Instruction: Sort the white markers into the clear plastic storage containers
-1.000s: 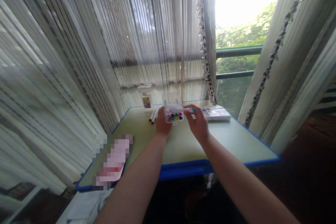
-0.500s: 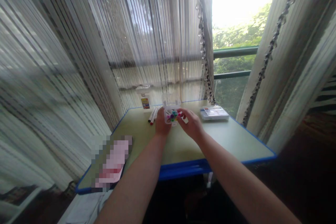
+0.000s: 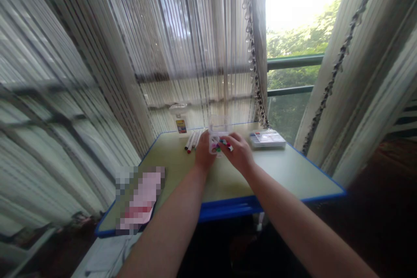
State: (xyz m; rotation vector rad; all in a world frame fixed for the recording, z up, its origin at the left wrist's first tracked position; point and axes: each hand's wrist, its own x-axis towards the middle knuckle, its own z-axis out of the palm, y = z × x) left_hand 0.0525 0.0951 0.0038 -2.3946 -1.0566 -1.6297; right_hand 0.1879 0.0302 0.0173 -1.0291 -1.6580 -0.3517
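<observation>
Left hand (image 3: 204,152) grips a boxy clear-plastic case (image 3: 217,134) from the left, near the desk (image 3: 276,173)'s far edge; right hand (image 3: 240,152) curls at colourful markers (image 3: 219,149), hold unclear.

A room that reads as a home interior, most likely residential. Sheer striped curtains (image 3: 202,43) hang across a large window, with a string of clear beads (image 3: 249,21) along one curtain edge. The uncovered section shows a green railing (image 3: 296,61) and leafy trees (image 3: 293,45) outside. A small pale table (image 3: 280,173) with blue edging stands close against the curtains.
</observation>
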